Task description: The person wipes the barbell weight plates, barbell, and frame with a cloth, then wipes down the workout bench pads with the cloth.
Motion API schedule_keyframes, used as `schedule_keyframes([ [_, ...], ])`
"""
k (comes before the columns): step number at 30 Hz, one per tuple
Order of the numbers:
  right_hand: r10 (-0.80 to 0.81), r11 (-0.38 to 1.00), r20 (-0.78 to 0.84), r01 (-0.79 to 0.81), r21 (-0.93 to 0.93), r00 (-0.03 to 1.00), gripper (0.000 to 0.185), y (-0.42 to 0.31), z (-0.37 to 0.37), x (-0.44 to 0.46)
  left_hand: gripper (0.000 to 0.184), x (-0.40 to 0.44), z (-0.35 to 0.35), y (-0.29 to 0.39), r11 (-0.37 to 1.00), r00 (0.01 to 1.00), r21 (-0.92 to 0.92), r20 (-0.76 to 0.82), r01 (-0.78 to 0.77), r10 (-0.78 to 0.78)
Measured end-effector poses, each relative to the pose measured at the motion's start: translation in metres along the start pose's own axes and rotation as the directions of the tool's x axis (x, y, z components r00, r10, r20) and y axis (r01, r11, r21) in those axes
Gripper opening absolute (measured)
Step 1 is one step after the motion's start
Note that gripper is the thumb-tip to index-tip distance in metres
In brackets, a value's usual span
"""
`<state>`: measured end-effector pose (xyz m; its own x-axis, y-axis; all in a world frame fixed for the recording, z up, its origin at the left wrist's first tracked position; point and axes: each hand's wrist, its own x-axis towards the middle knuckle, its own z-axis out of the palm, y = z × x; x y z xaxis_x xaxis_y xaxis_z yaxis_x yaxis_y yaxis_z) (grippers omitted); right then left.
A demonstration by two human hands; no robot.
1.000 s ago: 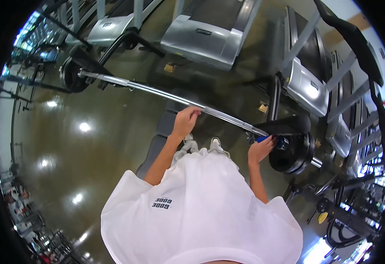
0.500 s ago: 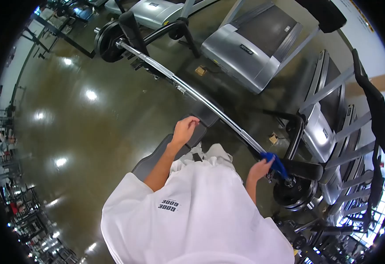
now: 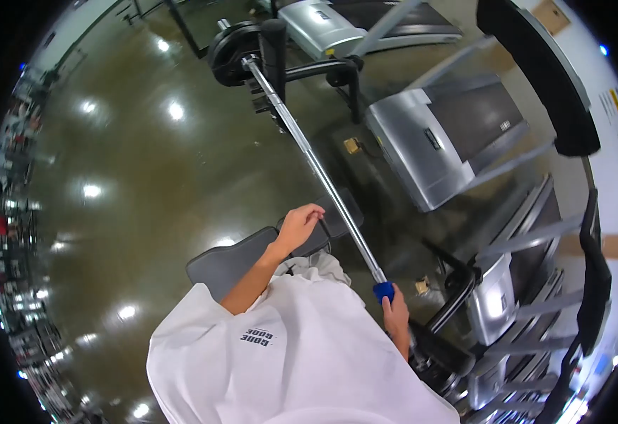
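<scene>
A long metal barbell (image 3: 323, 177) runs diagonally across the view on a black rack. At its near right end, my right hand (image 3: 396, 314) is closed around a blue cloth (image 3: 384, 290) that wraps the bar. My left hand (image 3: 300, 225) hovers over the grey padded bench (image 3: 228, 258), apart from the barbell. Its fingers are loosely curled together and nothing shows in them. Black weight plates (image 3: 228, 53) sit on the bar's far end. My arm and white shirt partly hide the bench and the near plates.
Silver treadmills (image 3: 422, 148) stand beyond the bar and down the right side. A black rack upright (image 3: 273, 56) rises near the far plates. Small yellowish floor boxes (image 3: 352, 145) lie near the treadmills. Gym machines line the far left edge.
The view has turned and shifted. My right hand and the blue cloth have moved inward along the bar, away from the near plates. My left hand stays over the bench.
</scene>
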<state>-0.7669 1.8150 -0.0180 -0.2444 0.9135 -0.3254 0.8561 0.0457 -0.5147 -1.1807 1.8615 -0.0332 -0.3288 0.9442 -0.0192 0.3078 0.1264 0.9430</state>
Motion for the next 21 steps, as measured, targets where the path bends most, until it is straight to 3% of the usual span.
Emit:
schedule_keyframes([
  [1, -0.015, 0.988, 0.037, 0.009, 0.154, 0.999, 0.071, 0.004, 0.006, 0.012, 0.018, 0.0, 0.0, 0.004, 1.0, 0.999, -0.011, 0.031, 0.008, -0.007],
  [2, 0.054, 0.995, 0.071, -0.059, 0.077, 0.996, 0.057, -0.01, 0.009, 0.024, 0.018, 0.002, 0.0, 0.005, 1.0, 0.998, -0.023, 0.064, 0.014, -0.013],
  [4, -0.04, 0.995, 0.059, 0.046, -0.093, 0.997, 0.049, -0.027, 0.02, 0.048, 0.018, 0.005, 0.0, 0.002, 0.999, 0.999, -0.03, 0.045, 0.016, -0.014],
  [5, -0.118, 0.988, 0.038, 0.121, -0.093, 0.992, 0.045, -0.032, 0.024, 0.062, 0.018, 0.008, -0.001, 0.0, 1.0, 0.999, 0.013, 0.039, 0.01, -0.011],
  [9, -0.183, 0.982, 0.127, 0.187, -0.025, 0.975, 0.049, -0.061, 0.033, 0.103, 0.018, 0.019, -0.006, -0.009, 0.999, 0.999, 0.03, -0.004, 0.043, -0.043],
  [11, -0.263, 0.965, 0.015, 0.262, 0.006, 0.965, 0.052, -0.088, 0.04, 0.12, 0.018, 0.021, -0.012, -0.005, 0.998, 0.997, 0.01, -0.028, 0.067, -0.066],
  [16, -0.402, 0.913, -0.006, 0.4, -0.085, 0.916, 0.054, -0.183, 0.076, 0.212, 0.019, 0.03, -0.035, -0.01, 0.996, 0.989, -0.012, -0.121, 0.088, -0.089],
  [21, -0.441, 0.891, -0.04, 0.433, -0.137, 0.896, 0.049, -0.309, 0.117, 0.321, 0.02, 0.027, -0.069, -0.021, 0.993, 0.978, 0.046, -0.181, 0.111, -0.101],
])
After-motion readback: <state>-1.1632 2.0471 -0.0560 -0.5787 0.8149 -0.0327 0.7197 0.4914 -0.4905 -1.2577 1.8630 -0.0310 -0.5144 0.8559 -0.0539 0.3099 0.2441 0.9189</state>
